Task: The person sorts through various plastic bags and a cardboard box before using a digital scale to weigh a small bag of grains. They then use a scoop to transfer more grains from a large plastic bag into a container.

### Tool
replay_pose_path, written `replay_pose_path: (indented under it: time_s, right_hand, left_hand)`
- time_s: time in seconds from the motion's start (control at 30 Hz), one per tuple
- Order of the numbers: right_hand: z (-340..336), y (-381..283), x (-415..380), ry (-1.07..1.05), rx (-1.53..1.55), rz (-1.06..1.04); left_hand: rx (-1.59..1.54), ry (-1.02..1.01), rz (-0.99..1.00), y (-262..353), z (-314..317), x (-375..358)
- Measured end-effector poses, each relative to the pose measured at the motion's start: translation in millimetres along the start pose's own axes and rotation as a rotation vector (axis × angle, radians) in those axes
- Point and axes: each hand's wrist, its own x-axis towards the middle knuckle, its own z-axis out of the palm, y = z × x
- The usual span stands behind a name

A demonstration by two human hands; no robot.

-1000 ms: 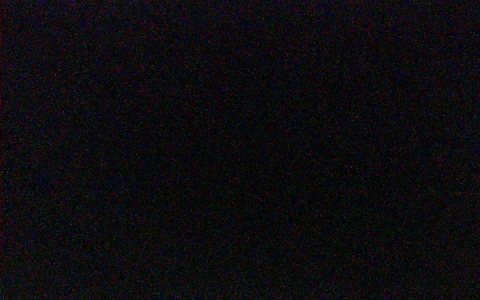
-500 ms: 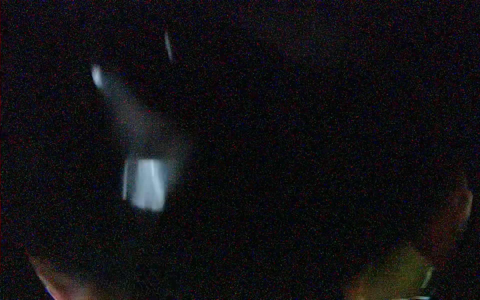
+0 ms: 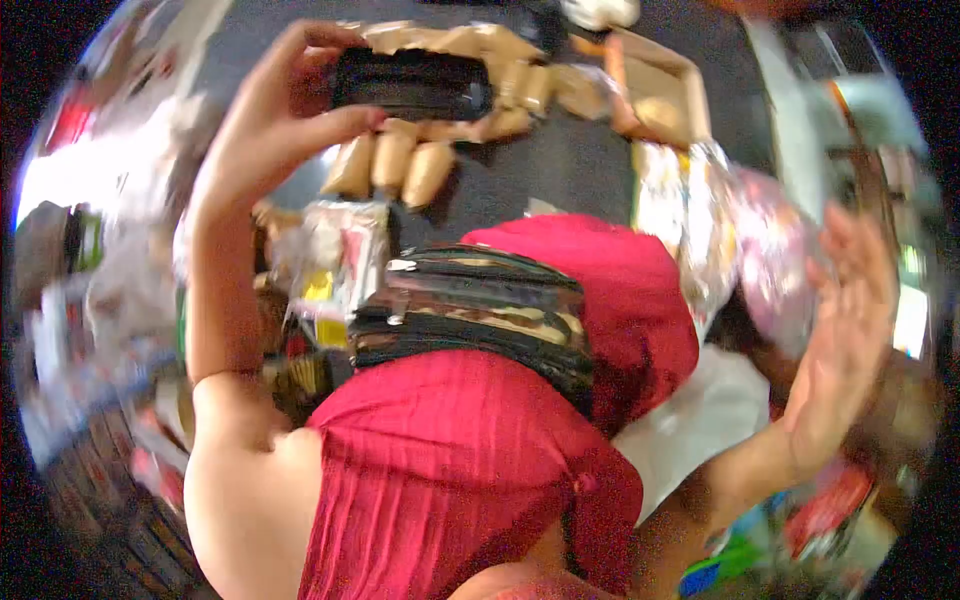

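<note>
My left hand (image 3: 305,100) is raised at the upper left. Its thumb and fingers grip the left end of a flat black phone-like object (image 3: 415,85), held sideways; blur hides its details. Behind and below that are several tan packets (image 3: 388,160) on a dark surface (image 3: 570,165). At the far right my right hand (image 3: 855,265) is raised, fingers extended, holding nothing. A pink plastic-wrapped bundle (image 3: 772,250) is the nearest thing to it. Across my waist sits a shiny dark waist bag (image 3: 475,305), over red clothing (image 3: 450,430).
An open cardboard box (image 3: 690,85) with a tan item inside stands at the upper right. Shiny clear-wrapped packs (image 3: 690,220) lie below it. More plastic-wrapped goods (image 3: 335,255) are to the left of the waist bag. Blurred goods crowd both sides.
Earlier the view was almost wholly black, with a few pale glints. Now the scene is lit, and both hands and the phone-like object show.
</note>
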Motion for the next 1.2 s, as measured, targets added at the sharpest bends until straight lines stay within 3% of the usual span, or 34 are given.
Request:
replay_pose_path:
  time_s: [0.1,0.17,0.23,0.27,0.3,0.33,0.37,0.4,0.43,0.5,0.57,0.63,0.67,0.7,0.77,0.83,0.87,0.9,0.93,1.0,1.1,1.2]
  right_hand:
    - [-1,62,-14,-0.211,-0.109,0.184]
    - [-3,136,-28,-0.308,-0.177,0.458]
    - [-17,260,-62,-0.301,-0.279,0.591]
    - [-10,287,-76,-0.382,-0.372,0.643]
    - [-13,332,-90,-0.615,-0.616,0.617]
    - [0,354,-124,-0.528,-0.936,0.295]
    - [14,349,-139,-0.574,-0.099,0.719]
    - [26,348,-156,-0.589,-0.189,0.733]
    - [38,338,-164,-0.593,-0.338,0.697]
    - [54,320,-164,-0.595,-0.582,0.629]
    - [66,304,-154,-0.589,-0.705,0.606]
    - [70,293,-147,-0.591,-0.766,0.607]
    - [73,288,-144,-0.595,-0.785,0.612]
    - [73,287,-142,-0.557,-0.764,0.601]
    - [67,298,-143,-0.469,-0.681,0.551]
    - [56,313,-150,-0.300,-0.517,0.404]
    - [53,301,-139,-0.262,-0.470,0.424]
    - [41,277,-133,-0.180,-0.444,0.486]
    - [28,275,-132,-0.083,-0.492,0.390]
    - [-9,272,-125,-0.011,-0.467,0.560]
    - [-73,293,-143,0.233,-0.130,0.524]
    - [-121,288,-161,0.329,-0.099,0.617]
  left_hand:
    - [0.208,0.277,-0.388,-103,-69,-76]
    - [0.127,0.410,-0.668,-120,-70,-125]
    - [0.029,0.482,-0.768,-193,-71,-172]
    - [-0.011,0.528,-0.784,-205,-66,-194]
    - [-0.059,0.551,-0.793,-208,-56,-208]
    - [-0.017,0.545,-0.792,-198,-49,-217]
    - [0.026,0.540,-0.792,-187,-42,-226]
    - [0.173,0.515,-0.764,-184,-36,-238]
    - [0.551,0.462,-0.612,-191,-32,-253]
    - [0.590,0.171,-0.843,-186,-22,-270]
    - [0.514,-0.005,-0.945,-200,-5,-299]
    - [0.482,0.093,-0.986,-214,12,-324]
    - [0.485,0.244,-0.912,-235,18,-342]
    - [0.495,0.283,-0.977,-238,18,-345]
    - [0.491,0.439,-0.925,-249,25,-354]
    - [0.547,0.437,-0.892,-306,21,-360]
    - [0.716,0.448,-0.842,-328,25,-367]
    - [0.640,0.437,-0.883,-349,21,-362]
    - [0.590,0.317,-1.042,-327,22,-339]
    - [0.856,-0.127,-1.211,-374,20,-338]
    - [0.876,-0.478,-1.198,-351,8,-307]
    - [0.843,-0.646,-1.107,-312,20,-226]
